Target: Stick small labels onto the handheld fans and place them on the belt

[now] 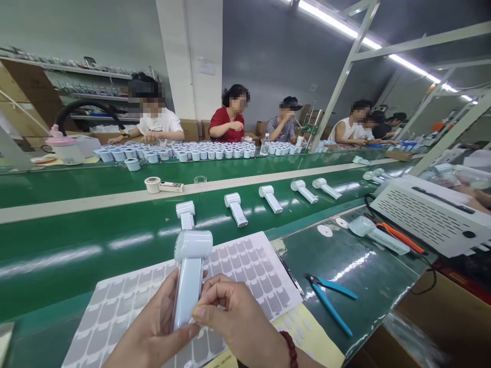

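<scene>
My left hand (153, 327) is wrapped round the handle of a pale blue-white handheld fan (188, 271), held upright over a sheet of grey stickers (249, 266). My right hand (230, 312) pinches its fingertips against the lower part of the fan's handle; whether a sticker lies under them is hidden. A dark red bead bracelet (289, 347) sits on my right wrist. Several more fans (236, 207) of the same kind lie in a row on the green conveyor belt (95, 240) beyond.
Blue-handled cutters (330, 299), tweezers (289, 273), an orange tool (399, 236) and a white perforated machine (433, 214) lie to the right. Across the belt several people sit behind rows of small white parts (184, 152). A yellow sheet (310, 335) lies under my wrist.
</scene>
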A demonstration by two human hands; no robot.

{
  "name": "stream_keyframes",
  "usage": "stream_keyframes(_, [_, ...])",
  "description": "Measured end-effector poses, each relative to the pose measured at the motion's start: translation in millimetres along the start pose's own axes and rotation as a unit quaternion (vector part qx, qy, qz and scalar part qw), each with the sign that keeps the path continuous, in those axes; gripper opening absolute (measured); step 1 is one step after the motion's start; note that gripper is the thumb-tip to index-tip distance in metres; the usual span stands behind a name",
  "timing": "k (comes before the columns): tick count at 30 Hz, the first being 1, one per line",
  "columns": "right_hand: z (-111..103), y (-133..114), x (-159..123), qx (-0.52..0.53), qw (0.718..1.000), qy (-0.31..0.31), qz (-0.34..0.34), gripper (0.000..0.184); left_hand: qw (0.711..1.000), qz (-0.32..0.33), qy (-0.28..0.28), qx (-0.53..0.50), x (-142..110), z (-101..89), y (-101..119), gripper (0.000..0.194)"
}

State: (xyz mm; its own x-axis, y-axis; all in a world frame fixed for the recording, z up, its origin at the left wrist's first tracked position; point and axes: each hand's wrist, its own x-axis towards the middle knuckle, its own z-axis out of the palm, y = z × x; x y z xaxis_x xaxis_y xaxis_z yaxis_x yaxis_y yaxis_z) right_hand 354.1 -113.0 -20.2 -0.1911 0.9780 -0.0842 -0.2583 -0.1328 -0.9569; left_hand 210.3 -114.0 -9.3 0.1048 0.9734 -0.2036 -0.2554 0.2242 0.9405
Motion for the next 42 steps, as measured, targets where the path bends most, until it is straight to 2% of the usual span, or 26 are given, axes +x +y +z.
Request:
stream_keyframes(5, [0,-1,6,0.008,1.0,0.009,-0.014,0.014,1.0,0.015,-0.006,0.022,5,-1.4,3,0.08])
stream_keyframes(7, [-1,-1,8,0.003,1.0,0.001,-0.013,0.016,0.999,0.019,-0.005,0.046,5,-3.2,2,0.082])
stream_keyframes(12, [-3,-12,8,0.047,0.998,-0.041,0.012,0.036,0.996,0.041,-0.005,0.084,7,-3.9,0,0.087])
stream_keyframes(16, [-5,-18,12,0.006,0.995,-0.045,0.088,0.052,0.997,0.033,-0.018,0.068,11,-1.2,7,0.088])
stream_keyframes(18, [-10,-21,16,-0.016,0.994,-0.044,0.099,0.055,0.996,0.029,-0.013,0.079,12,-3.0,8,0.09])
stream_keyframes(21, [-24,-34,23,-0.053,0.997,-0.011,0.062,0.052,0.994,0.011,0.014,0.11,9,-10.4,5,0.095])
stream_keyframes(24, [-45,-50,26,-0.124,0.991,0.038,-0.016,0.043,0.995,-0.009,0.021,0.097,9,-19.8,1,0.093])
stream_keyframes(26, [-61,-54,25,-0.199,0.975,0.076,-0.072,0.037,0.996,-0.018,0.038,0.077,16,-26.9,5,0.084])
stream_keyframes(29, [-82,-44,24,-0.329,0.927,0.135,-0.119,0.031,0.994,-0.035,0.102,0.036,42,-41.5,24,0.058])
stream_keyframes(32, [-101,-21,27,-0.453,0.869,0.171,-0.098,0.044,0.984,-0.041,0.172,0.017,81,-61.6,43,0.024])
stream_keyframes(35, [-114,1,32,-0.539,0.818,0.191,-0.059,0.055,0.973,-0.012,0.22,0.07,118,-81.0,49,0.006])
stream_keyframes(37, [-122,14,35,-0.57,0.796,0.195,-0.051,0.058,0.963,0.003,0.242,0.117,136,-91.5,46,0.007])
stream_keyframes(39, [-134,26,37,-0.591,0.783,0.186,-0.06,0.059,0.951,0.024,0.262,0.163,149,-101.3,43,0.017])
stream_keyframes(40, [-142,33,38,-0.602,0.775,0.18,-0.067,0.058,0.942,0.038,0.276,0.186,155,-106.6,42,0.023])
stream_keyframes(41, [-153,39,41,-0.632,0.75,0.177,-0.079,0.057,0.932,0.054,0.294,0.207,159,-112.5,42,0.028])
stream_keyframes(42, [-165,46,44,-0.639,0.747,0.161,-0.086,0.057,0.919,0.067,0.314,0.228,162,-119.4,43,0.031])
